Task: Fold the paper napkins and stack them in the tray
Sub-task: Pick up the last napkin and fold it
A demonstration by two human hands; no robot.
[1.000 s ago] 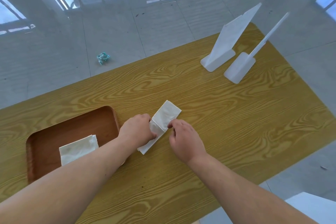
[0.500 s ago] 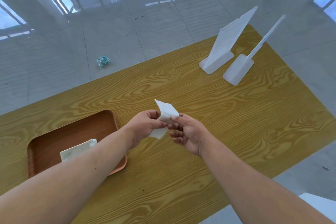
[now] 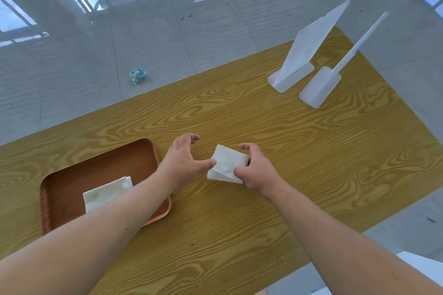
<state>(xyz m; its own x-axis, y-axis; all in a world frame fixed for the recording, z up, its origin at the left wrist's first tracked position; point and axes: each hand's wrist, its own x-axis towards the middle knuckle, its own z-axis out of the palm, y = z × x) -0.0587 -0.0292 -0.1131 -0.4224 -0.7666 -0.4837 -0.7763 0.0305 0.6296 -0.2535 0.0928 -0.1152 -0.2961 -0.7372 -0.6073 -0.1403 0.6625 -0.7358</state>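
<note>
Between the hands, the folded napkin (image 3: 226,166) is pinched by the right hand (image 3: 257,170); the left hand (image 3: 183,163), fingers spread, touches its edge, forearm hiding part of the tray (image 3: 72,175).

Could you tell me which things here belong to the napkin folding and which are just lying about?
Job: folded napkin in right hand, left hand, napkin in tray, tray.
Lying about: two white stands, crumpled wrapper.
</note>
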